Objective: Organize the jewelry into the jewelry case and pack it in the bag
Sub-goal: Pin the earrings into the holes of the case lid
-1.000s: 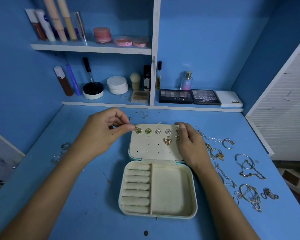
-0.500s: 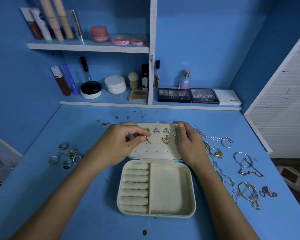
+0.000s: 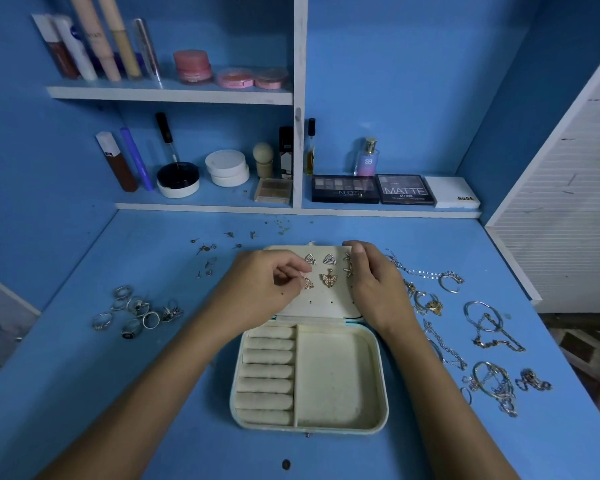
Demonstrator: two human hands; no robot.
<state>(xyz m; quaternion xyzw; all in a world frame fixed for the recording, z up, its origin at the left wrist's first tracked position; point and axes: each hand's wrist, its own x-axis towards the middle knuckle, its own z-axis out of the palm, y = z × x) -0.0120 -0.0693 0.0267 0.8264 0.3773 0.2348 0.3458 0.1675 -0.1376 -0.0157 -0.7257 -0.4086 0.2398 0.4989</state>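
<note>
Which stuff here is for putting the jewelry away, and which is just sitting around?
For the job: jewelry case, earrings on its lid, rings, chains and bracelets, loose studs, left hand pinching an earring, right hand steadying the lid.

Just sitting around: makeup palettes, perfume bottle, pink jars, tubes.

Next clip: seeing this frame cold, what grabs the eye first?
The open cream jewelry case at the centre of the blue desk, its lid panel studded with earrings. The left hand pinches a gold butterfly earring against that panel while the right hand holds the lid's edge. Silver rings lie left, tangled chains right.
</note>
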